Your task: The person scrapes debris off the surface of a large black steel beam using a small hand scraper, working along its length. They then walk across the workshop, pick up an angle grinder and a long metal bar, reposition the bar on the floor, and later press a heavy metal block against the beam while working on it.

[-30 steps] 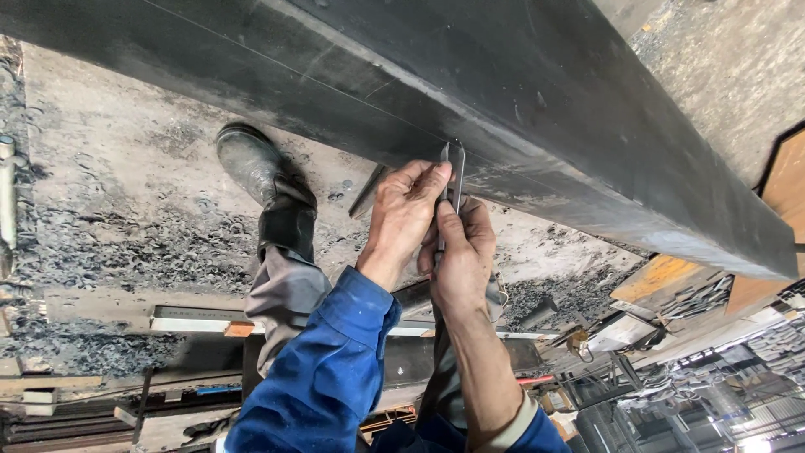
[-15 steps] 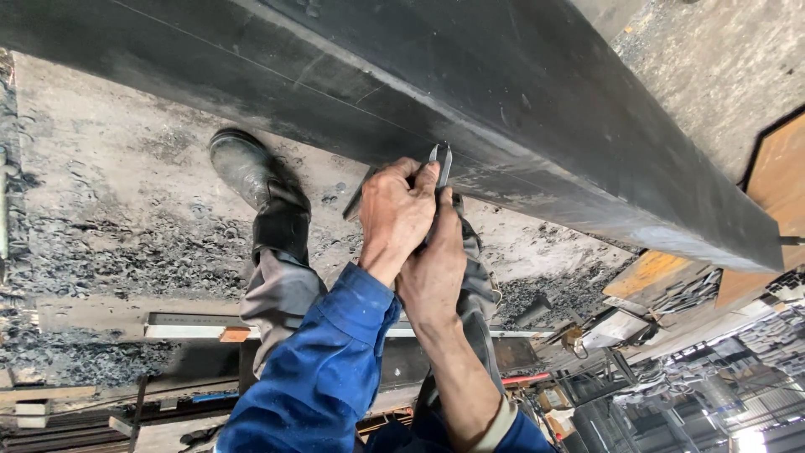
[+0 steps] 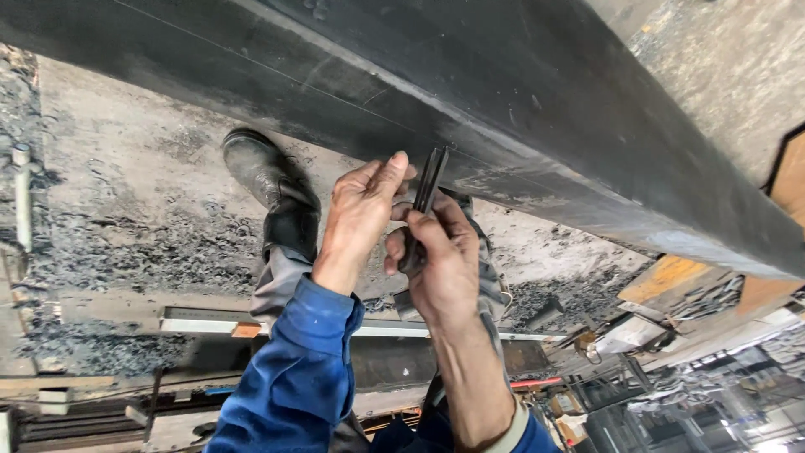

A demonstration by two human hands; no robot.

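A thin dark metal tool (image 3: 429, 180) stands on end against the lower edge of the big black steel beam (image 3: 537, 109), just above the fingertips. The step in hand looks like marking or gauging that edge; it calls for a steady hold. The right hand (image 3: 440, 260) has its fingers closed around the tool's lower part. The left hand (image 3: 359, 214) has its fingers together, tips touching beside the tool. A dark boot (image 3: 268, 180) stands on the gritty floor (image 3: 126, 210) behind.

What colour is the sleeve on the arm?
Blue. The sleeve on the left arm shows clearly in the head view, below the left hand.
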